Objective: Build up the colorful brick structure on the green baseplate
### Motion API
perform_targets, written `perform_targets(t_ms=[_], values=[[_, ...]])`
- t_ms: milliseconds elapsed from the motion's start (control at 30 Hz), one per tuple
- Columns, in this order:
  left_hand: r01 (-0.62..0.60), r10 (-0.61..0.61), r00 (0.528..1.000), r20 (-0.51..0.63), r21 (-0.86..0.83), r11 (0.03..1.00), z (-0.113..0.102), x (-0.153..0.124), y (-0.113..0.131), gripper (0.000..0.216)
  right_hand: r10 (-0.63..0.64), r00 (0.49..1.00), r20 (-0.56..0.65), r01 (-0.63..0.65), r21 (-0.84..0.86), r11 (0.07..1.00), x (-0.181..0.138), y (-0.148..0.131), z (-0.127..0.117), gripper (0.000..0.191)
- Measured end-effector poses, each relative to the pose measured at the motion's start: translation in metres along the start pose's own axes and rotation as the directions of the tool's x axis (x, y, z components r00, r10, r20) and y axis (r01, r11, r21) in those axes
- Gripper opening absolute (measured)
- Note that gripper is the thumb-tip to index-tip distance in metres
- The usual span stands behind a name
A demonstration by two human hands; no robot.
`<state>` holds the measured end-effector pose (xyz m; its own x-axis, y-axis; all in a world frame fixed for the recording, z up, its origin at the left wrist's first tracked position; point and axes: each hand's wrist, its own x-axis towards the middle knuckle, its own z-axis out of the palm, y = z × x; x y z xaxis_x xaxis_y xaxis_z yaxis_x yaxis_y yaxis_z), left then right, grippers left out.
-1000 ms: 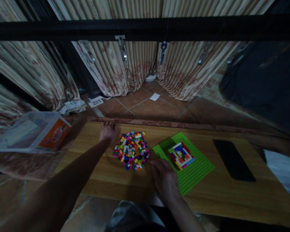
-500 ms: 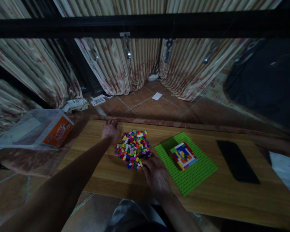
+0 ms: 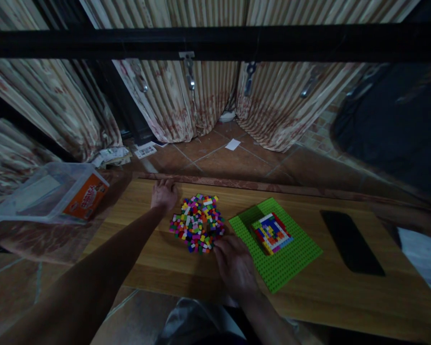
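A heap of small multicoloured building bricks [image 3: 197, 223] lies on the wooden table. At the heap's right lower edge is my right hand [image 3: 236, 262], its fingers curled and drawn together; whatever they pinch, if anything, is hidden. My left hand [image 3: 164, 193] rests on the table by its far edge, left of the heap, fingers laid down and apart from the bricks. To the right of my right hand lies a green baseplate [image 3: 294, 263], turned at an angle. On it stands a low square structure of coloured bricks [image 3: 273, 233] with red, white, blue and yellow pieces.
A dark flat phone-like slab [image 3: 352, 242] lies on the table [image 3: 158, 270] to the right. A clear plastic bin [image 3: 39, 191] with an orange label stands on the left. Pale paper [image 3: 424, 258] sits past the table's right side. Striped curtains [image 3: 172, 100] hang behind.
My right hand has shifted slightly right, its fingertips drawing back a little from the heap's lower edge. The left hand stays where it was.
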<state>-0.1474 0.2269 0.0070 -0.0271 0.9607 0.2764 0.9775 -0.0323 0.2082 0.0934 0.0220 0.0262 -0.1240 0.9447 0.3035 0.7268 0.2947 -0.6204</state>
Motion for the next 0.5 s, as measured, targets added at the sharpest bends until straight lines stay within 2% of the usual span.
perform_targets(t_ms=[167,267,367,500], values=[[0.004,-0.004,1.000,-0.003,-0.002,1.000,-0.001,0.000,0.000,0.038,0.001,1.000,0.014,0.000,-0.061,0.998,0.006,-0.007,0.016,0.012],[0.001,-0.001,1.000,0.004,-0.004,1.000,-0.001,0.000,0.000,0.038,-0.013,1.000,0.019,0.014,-0.052,0.999,0.005,-0.001,0.014,0.014],[0.011,-0.011,1.000,0.008,0.010,1.000,-0.002,-0.001,0.001,0.037,0.010,0.999,-0.033,-0.011,-0.035,0.999,0.009,0.006,0.005,0.019],[0.022,-0.023,1.000,0.014,0.040,0.999,-0.004,-0.001,0.003,0.035,0.087,0.988,-0.128,-0.096,-0.062,0.993,0.032,0.015,-0.003,0.025]])
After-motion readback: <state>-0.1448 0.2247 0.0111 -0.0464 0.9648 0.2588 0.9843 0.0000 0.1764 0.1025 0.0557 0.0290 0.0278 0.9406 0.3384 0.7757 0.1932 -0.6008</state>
